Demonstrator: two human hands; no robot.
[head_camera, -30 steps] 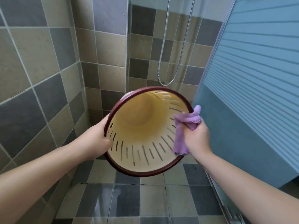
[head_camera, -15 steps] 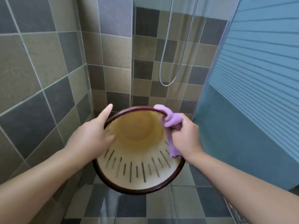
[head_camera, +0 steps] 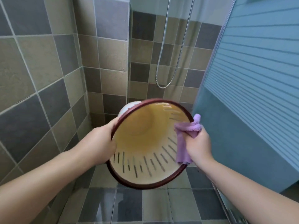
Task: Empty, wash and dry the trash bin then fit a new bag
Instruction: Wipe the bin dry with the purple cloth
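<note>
While it is held off the floor: the trash bin [head_camera: 142,152] fills the lower centre of the frame, tipped so its open mouth faces the camera.
Bin: cream-yellow inside, dark red rim, with rows of narrow slots through the wall near the mouth; part of its pale outer wall shows at the upper left of the rim.
Left hand: the left hand [head_camera: 100,143] grips the rim on the bin's left side, fingers curled round the edge.
Right hand: the right hand [head_camera: 198,143] is closed round a purple cloth [head_camera: 184,143] at the bin's right side.
Cloth: bunched in the fist, one end sticking up past the rim, the other hanging down against the inner wall near the slots.
Shower hose: a metal shower hose [head_camera: 171,62] hangs in a loop in the upper centre, against the tiled wall [head_camera: 40,70].
Door: a blue ribbed door [head_camera: 258,78] takes up the right of the frame.
Floor: grey and beige floor tiles [head_camera: 153,206] lie along the bottom, below the bin.
</note>
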